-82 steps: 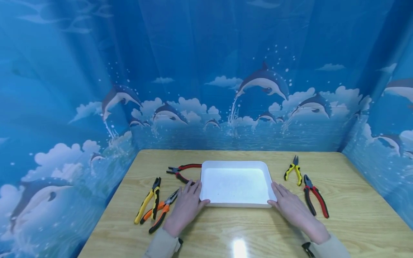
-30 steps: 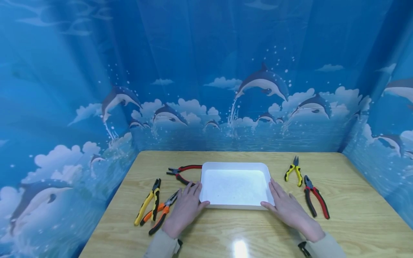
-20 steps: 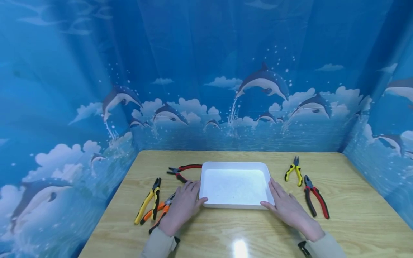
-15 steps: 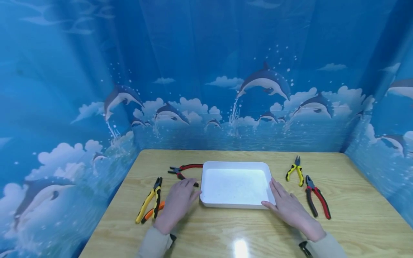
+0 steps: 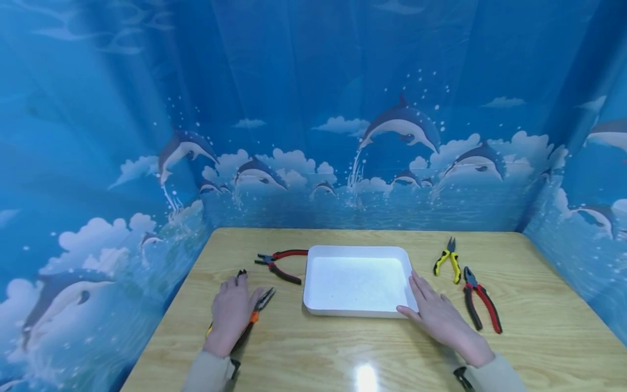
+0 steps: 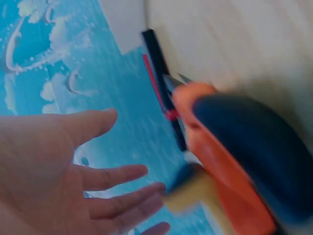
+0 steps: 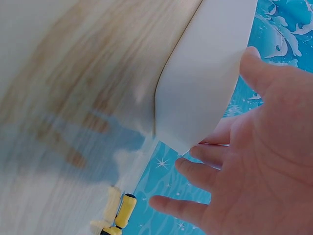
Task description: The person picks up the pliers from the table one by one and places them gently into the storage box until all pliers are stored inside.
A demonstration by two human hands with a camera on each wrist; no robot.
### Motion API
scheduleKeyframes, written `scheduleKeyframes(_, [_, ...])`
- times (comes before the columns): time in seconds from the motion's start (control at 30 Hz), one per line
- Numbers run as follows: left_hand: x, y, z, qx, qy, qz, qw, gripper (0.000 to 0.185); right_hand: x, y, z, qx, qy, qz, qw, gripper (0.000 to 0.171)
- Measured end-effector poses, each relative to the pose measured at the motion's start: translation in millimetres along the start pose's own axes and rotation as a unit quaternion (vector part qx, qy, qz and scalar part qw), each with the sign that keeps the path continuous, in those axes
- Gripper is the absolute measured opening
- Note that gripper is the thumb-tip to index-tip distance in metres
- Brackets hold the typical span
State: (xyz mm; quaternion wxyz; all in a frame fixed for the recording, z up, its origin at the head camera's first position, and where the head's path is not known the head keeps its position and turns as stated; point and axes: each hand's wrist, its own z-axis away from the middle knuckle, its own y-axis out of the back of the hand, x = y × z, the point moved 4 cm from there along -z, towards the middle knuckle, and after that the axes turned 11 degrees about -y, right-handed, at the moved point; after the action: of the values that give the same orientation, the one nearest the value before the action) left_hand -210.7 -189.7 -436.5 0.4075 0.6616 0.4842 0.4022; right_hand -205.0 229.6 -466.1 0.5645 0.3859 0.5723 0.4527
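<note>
My left hand (image 5: 230, 310) is over the yellow-and-black pliers (image 5: 242, 273) at the left of the table, hiding most of them. Its fingers are spread and fairly straight in the left wrist view, with nothing seen in them. Close beside it lie orange-and-black long-nose pliers (image 5: 255, 316), partly covered by the hand. My right hand (image 5: 438, 318) rests straight fingers against the right side of a white tray (image 5: 360, 313), its thumb at the near right corner. In the right wrist view the tray's outer wall (image 7: 200, 73) is by the thumb and fingers.
Red-and-black pliers (image 5: 286, 276) lie spread behind the left hand, by the tray. Small yellow-and-black pliers (image 5: 452, 255) and another red-and-black pair (image 5: 471, 286) lie right of the tray. A dolphin-print curtain (image 5: 313, 109) borders the wooden table (image 5: 318, 354).
My left hand has left the tray's left side and moved left over the yellow-and-black pliers. Earlier my right hand shifted slightly inward with its side of the tray; lately it stays put.
</note>
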Motion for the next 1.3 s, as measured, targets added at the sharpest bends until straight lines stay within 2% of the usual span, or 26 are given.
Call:
scheduleKeyframes(0.1, [-12.9, -2.7, 6.6, -0.06, 0.033, -0.009, 0.9976, 0.061, 0.2, 0.5, 0.0, 0.0, -0.001, 0.0, 1.0, 0.088])
scheduleKeyframes(0.23, [-26.1, -9.2, 14.7, -0.149, 0.089, 0.003, 0.9849, 0.071, 0.8, 0.8, 0.4, -0.003, -0.004, 0.002, 1.0, 0.088])
scheduleKeyframes(0.4, [-33.5, -15.0, 19.6, -0.194, 0.129, 0.0, 0.9725, 0.075, 1.6, 0.9, 0.9, -0.007, -0.006, 0.003, 1.0, 0.088])
scheduleKeyframes(0.53, [-36.1, -16.3, 19.7, -0.201, 0.145, -0.009, 0.9687, 0.075, 1.5, 1.2, 1.3, -0.013, -0.009, 0.001, 1.0, 0.089])
scheduleKeyframes(0.73, [-40.8, -17.7, 19.4, -0.194, 0.146, -0.008, 0.9701, 0.074, 1.0, 1.7, 1.1, -0.015, -0.007, 0.0, 1.0, 0.089])
scheduleKeyframes(0.9, [-44.0, -18.8, 18.0, -0.191, 0.152, -0.005, 0.9697, 0.065, 0.3, 0.1, 1.5, -0.017, -0.005, -0.004, 1.0, 0.09])
scheduleKeyframes(1.03, [-45.1, -18.8, 17.0, -0.182, 0.148, 0.001, 0.9721, 0.059, 0.9, -0.5, 1.1, -0.022, -0.006, -0.008, 1.0, 0.091])
scheduleKeyframes(1.3, [-47.4, -18.4, 14.7, -0.166, 0.134, 0.004, 0.9771, 0.06, 2.0, -1.0, -0.9, -0.017, -0.005, -0.003, 1.0, 0.089])
